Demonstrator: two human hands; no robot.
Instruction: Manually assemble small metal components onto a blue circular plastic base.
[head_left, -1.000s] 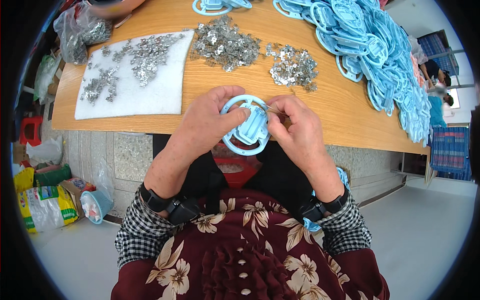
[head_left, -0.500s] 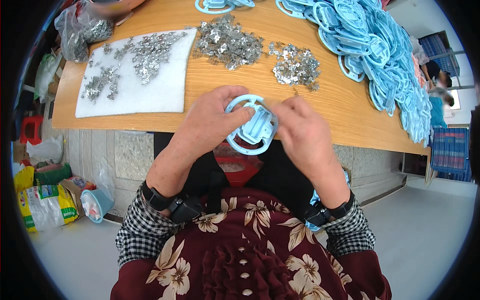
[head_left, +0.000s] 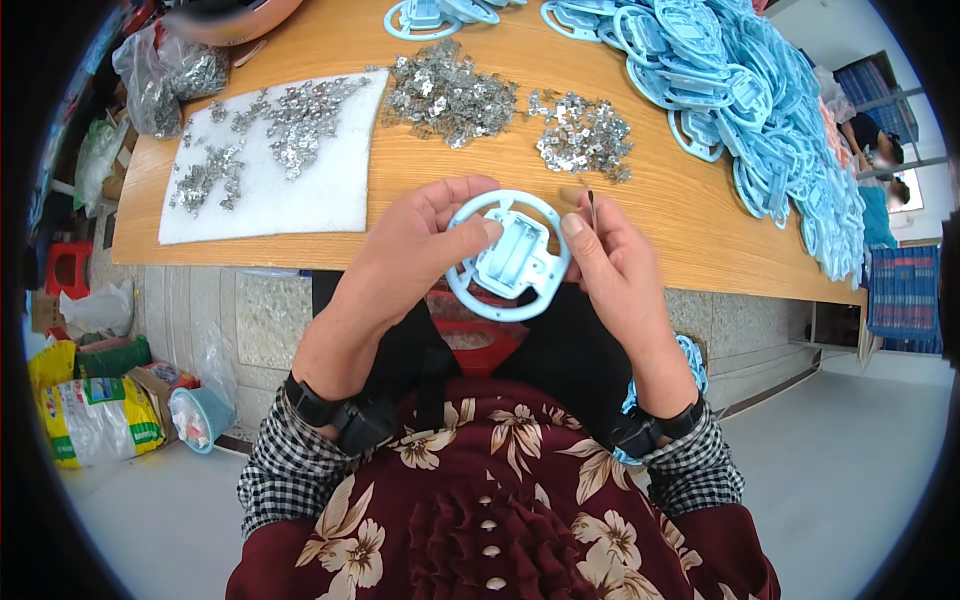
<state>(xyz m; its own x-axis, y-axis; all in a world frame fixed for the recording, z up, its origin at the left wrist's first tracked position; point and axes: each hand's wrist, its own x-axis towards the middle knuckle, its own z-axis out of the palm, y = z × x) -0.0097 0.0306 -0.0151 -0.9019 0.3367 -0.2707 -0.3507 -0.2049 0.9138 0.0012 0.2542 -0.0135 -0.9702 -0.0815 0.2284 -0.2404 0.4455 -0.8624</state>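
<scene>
A light-blue plastic toy steering wheel part [head_left: 520, 252], with a hollow box-like centre, is tilted in front of me at the table's near edge. My left hand [head_left: 425, 240] grips its left side, thumb pressed on the centre. On the opposite rim rests the thumb of my right hand [head_left: 615, 255]. A thin metal tool [head_left: 592, 208], its exact kind unclear, sticks up between the fingers of that hand. Just beyond lies a small heap of shiny metal clips [head_left: 582, 138], with a bigger heap [head_left: 450, 95] to its left.
Many more blue wheel parts [head_left: 740, 110] are piled along the table's right side. Scattered clips lie on a white foam sheet [head_left: 270, 210] at left, beside plastic bags of metal pieces [head_left: 150, 85]. An orange-pink basin [head_left: 250, 22] stands at the far left.
The wheel has turned more face-up toward me. My right hand has moved from a blurred closed pose above its right edge to thumb on the rim, the thin tool now showing.
</scene>
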